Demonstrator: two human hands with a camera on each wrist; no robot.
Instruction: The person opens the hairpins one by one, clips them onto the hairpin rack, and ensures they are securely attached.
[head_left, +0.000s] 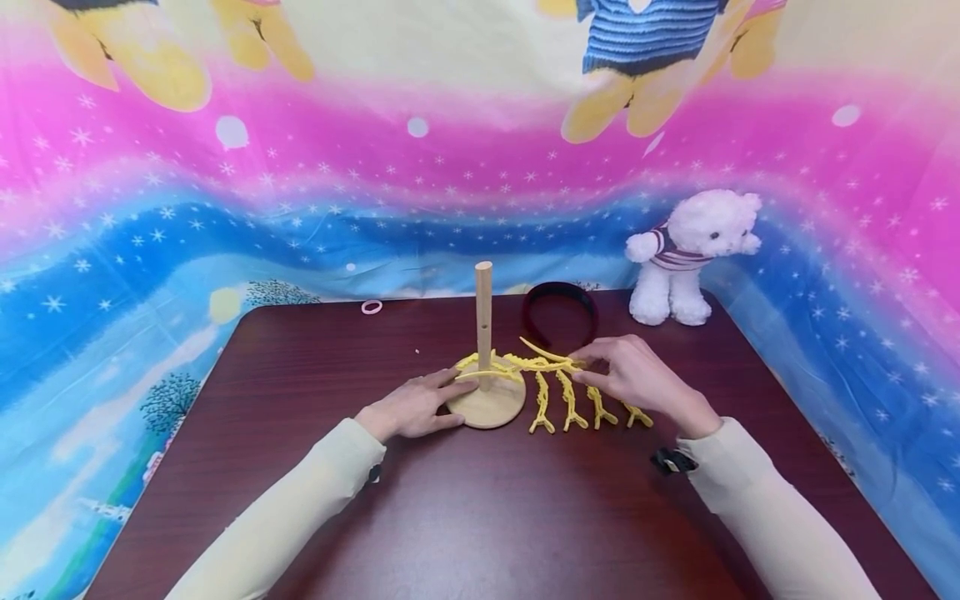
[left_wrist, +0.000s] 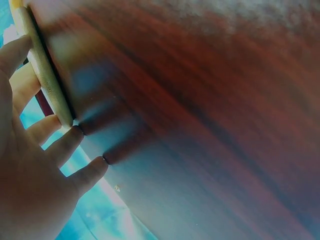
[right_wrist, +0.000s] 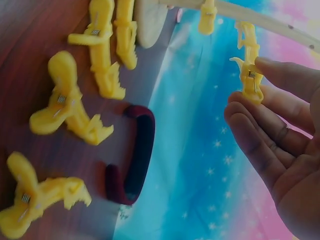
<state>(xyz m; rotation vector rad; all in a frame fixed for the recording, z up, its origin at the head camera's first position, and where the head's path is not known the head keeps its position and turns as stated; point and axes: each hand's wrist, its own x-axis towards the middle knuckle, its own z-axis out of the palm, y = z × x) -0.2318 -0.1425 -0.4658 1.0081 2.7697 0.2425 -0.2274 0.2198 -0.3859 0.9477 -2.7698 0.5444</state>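
Observation:
A round wooden base (head_left: 487, 408) with an upright wooden post (head_left: 483, 308) stands mid-table. My left hand (head_left: 412, 404) rests at its left side, fingers spread and nearly straight; in the left wrist view, thumb and fingers touch the base's rim (left_wrist: 50, 85). To the right, my right hand (head_left: 637, 375) pinches a yellow toothed spring clip (right_wrist: 250, 75) between thumb and fingertips, raised off the table. Another yellow clip (right_wrist: 207, 17) appears at the post in the right wrist view. Several similar clips (head_left: 570, 404) lie in a row on the table, partly hidden under my right hand.
Behind the clips stands a dark red headband (head_left: 532, 312). A white plush bear (head_left: 675, 258) in a striped top is at the back right corner. Near the back edge lies a pale pink ring (head_left: 371, 307). Printed cloth (head_left: 405, 183) hangs around the table (head_left: 300, 367).

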